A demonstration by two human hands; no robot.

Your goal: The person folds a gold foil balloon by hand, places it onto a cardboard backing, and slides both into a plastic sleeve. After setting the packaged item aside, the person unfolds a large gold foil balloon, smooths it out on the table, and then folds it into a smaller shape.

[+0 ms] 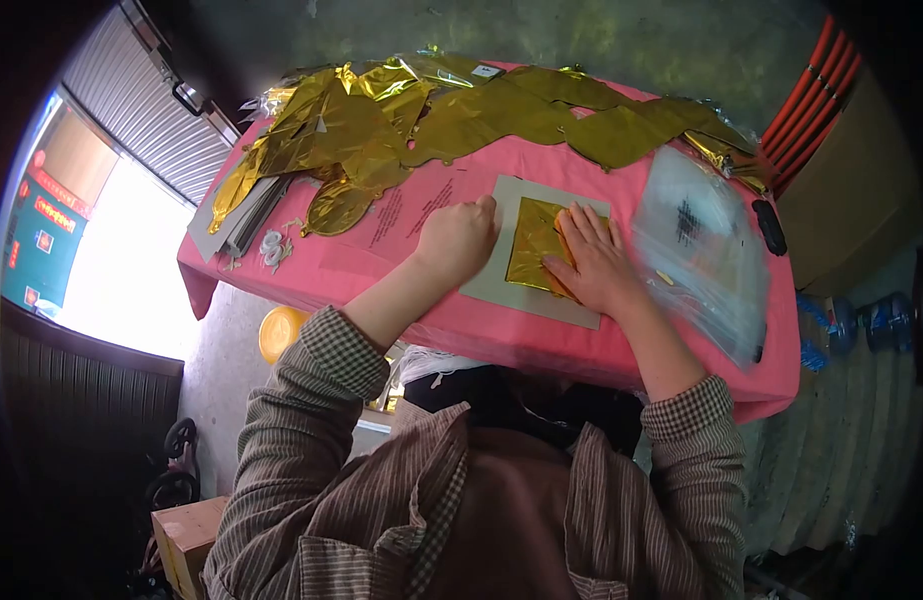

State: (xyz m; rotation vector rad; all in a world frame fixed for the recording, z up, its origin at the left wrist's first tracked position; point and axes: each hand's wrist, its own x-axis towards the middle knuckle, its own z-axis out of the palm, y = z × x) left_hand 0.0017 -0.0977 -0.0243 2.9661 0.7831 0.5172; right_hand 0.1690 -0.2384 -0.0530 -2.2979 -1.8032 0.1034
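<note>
A folded gold foil piece (529,245) lies on a grey cardboard sheet (546,305) at the middle of the pink-covered table. My right hand (593,262) rests flat on the foil's right part, fingers stretched out and pointing away from me. My left hand (458,238) is closed in a fist at the card's left edge; whatever it may hold is hidden. Just left of that fist, a clear bag with printed text (406,215) lies on the cloth.
Gold foil sheets (481,115) spread along the table's far side. Clear plastic bags (706,240) and a black object (768,227) lie at right. Grey cards (253,215) and white ribbon coils (272,247) are at left. A yellow stool (280,334) stands below.
</note>
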